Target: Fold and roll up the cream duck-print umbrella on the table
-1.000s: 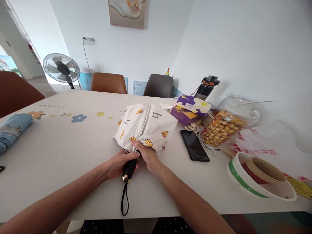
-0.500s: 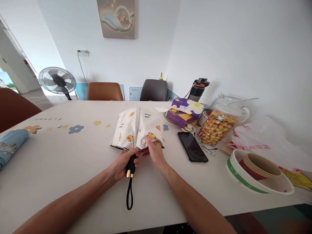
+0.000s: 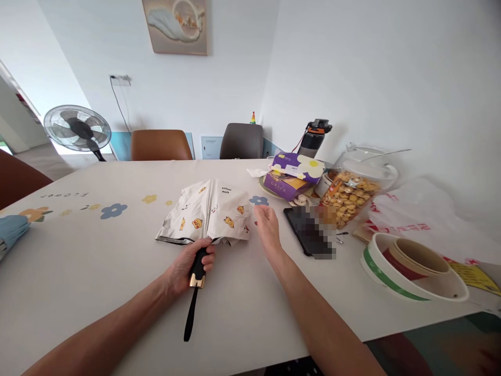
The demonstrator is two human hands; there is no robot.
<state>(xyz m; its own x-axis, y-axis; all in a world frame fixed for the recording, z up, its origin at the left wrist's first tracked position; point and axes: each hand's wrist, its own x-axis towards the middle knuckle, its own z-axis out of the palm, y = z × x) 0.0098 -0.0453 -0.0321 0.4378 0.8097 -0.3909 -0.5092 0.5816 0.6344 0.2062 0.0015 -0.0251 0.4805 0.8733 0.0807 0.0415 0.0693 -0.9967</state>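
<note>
A folded umbrella lies on the table, its cream canopy printed with yellow ducks and bunched loosely around the shaft. My left hand is wrapped around its black handle, just below the canopy. A gold-coloured end cap and a black wrist strap point toward me. Beside the canopy's right edge is my right hand, its fingers curled inward. Their tips are hidden, so I cannot tell whether they pinch a bit of the fabric.
Right of my right hand lies a black phone, partly pixelated. Beyond it stand purple boxes, a snack jar and a bottle. Paper bowls sit near the right edge. A blue folded umbrella is at far left.
My right hand has moved from the canopy's lower front out to its right side. The canopy spreads wider and flatter. My left hand keeps its grip, and the view has shifted slightly.
</note>
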